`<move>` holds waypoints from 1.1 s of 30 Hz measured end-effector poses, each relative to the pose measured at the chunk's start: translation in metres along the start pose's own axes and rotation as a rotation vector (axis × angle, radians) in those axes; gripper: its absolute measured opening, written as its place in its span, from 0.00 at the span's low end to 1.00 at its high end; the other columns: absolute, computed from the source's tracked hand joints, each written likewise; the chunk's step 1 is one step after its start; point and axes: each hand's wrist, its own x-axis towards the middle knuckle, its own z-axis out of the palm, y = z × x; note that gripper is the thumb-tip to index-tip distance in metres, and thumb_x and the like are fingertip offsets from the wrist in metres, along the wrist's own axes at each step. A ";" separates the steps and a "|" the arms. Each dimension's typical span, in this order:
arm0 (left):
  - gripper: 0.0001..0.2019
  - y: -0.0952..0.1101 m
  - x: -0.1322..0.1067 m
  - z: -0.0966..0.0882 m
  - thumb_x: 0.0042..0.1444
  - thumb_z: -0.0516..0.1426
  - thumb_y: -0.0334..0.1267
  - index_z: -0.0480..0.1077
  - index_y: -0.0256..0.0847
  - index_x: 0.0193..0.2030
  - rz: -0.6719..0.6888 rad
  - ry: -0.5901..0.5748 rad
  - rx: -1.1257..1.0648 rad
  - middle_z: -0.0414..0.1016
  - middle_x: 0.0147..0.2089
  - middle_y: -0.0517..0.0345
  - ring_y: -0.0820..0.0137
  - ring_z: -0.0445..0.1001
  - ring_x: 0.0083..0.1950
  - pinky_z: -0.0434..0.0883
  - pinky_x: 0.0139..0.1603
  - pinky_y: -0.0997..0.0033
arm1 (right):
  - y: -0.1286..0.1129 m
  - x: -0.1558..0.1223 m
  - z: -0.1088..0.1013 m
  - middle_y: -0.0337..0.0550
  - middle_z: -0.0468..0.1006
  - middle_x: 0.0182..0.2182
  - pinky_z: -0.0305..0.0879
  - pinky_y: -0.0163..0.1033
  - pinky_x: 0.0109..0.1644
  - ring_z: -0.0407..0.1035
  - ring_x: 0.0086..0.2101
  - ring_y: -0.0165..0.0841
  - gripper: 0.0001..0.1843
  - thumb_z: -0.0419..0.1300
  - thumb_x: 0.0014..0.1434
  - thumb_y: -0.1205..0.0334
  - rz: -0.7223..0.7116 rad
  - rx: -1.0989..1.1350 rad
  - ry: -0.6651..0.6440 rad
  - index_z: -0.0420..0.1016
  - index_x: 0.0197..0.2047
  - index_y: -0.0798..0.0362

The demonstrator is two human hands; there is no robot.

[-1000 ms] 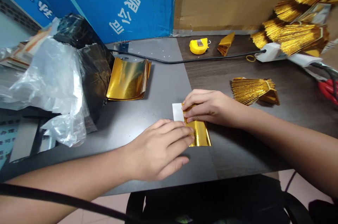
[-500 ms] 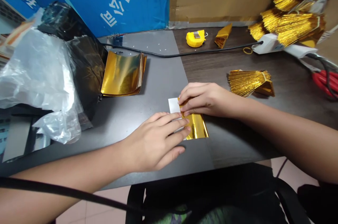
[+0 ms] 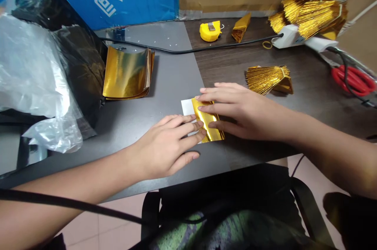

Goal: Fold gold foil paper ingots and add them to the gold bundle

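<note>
A sheet of gold foil paper (image 3: pixel 216 135) lies on the table with its white side (image 3: pixel 187 107) showing along the left; part of the sheet is folded over. My left hand (image 3: pixel 172 144) rests on its left half, fingers stretched flat across the foil. My right hand (image 3: pixel 235 110) lies over the right side with its fingers spread, the fingertips touching the gold surface. Under both hands parts of the sheet are hidden. Left of it stands a stack of gold foil sheets (image 3: pixel 126 72), slightly curled.
A pleated gold bundle (image 3: pixel 266 79) sits to the right, with red-handled scissors (image 3: pixel 353 80) beyond. Farther back are a yellow tape measure (image 3: pixel 209 31), a folded gold piece (image 3: pixel 240 28), a black cable (image 3: pixel 176 52) and a power strip (image 3: pixel 290 37). Plastic bags (image 3: pixel 38 81) crowd the left.
My right hand has gone from bunched fingers at the sheet's top edge to spread fingers over its right side. My left hand stays on the sheet. The whole view has shifted slightly.
</note>
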 end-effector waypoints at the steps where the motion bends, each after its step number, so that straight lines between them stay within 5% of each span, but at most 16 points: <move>1: 0.20 0.000 0.000 0.000 0.72 0.51 0.47 0.72 0.39 0.62 0.008 -0.002 0.009 0.75 0.62 0.51 0.55 0.69 0.66 0.68 0.63 0.53 | -0.007 -0.006 0.001 0.52 0.73 0.64 0.61 0.60 0.69 0.64 0.66 0.49 0.20 0.54 0.74 0.58 0.044 -0.033 -0.023 0.74 0.62 0.58; 5: 0.23 0.001 -0.002 -0.001 0.72 0.51 0.50 0.71 0.40 0.64 0.043 -0.003 0.060 0.73 0.64 0.47 0.52 0.69 0.67 0.70 0.63 0.50 | -0.023 -0.025 0.014 0.59 0.60 0.72 0.55 0.62 0.73 0.51 0.72 0.51 0.30 0.52 0.73 0.58 0.133 -0.072 -0.105 0.61 0.72 0.65; 10: 0.23 0.002 -0.004 -0.002 0.71 0.52 0.51 0.71 0.44 0.66 0.046 -0.014 0.072 0.71 0.66 0.46 0.50 0.68 0.68 0.70 0.63 0.47 | -0.023 -0.032 0.026 0.59 0.54 0.74 0.51 0.61 0.75 0.44 0.74 0.48 0.33 0.48 0.74 0.57 0.139 -0.055 -0.109 0.54 0.75 0.66; 33: 0.25 0.003 -0.004 0.002 0.70 0.52 0.53 0.68 0.39 0.66 -0.026 -0.006 -0.001 0.72 0.66 0.52 0.54 0.66 0.70 0.68 0.65 0.51 | -0.025 -0.029 0.014 0.58 0.52 0.74 0.52 0.66 0.74 0.42 0.75 0.49 0.32 0.44 0.75 0.60 0.121 -0.083 -0.197 0.53 0.76 0.68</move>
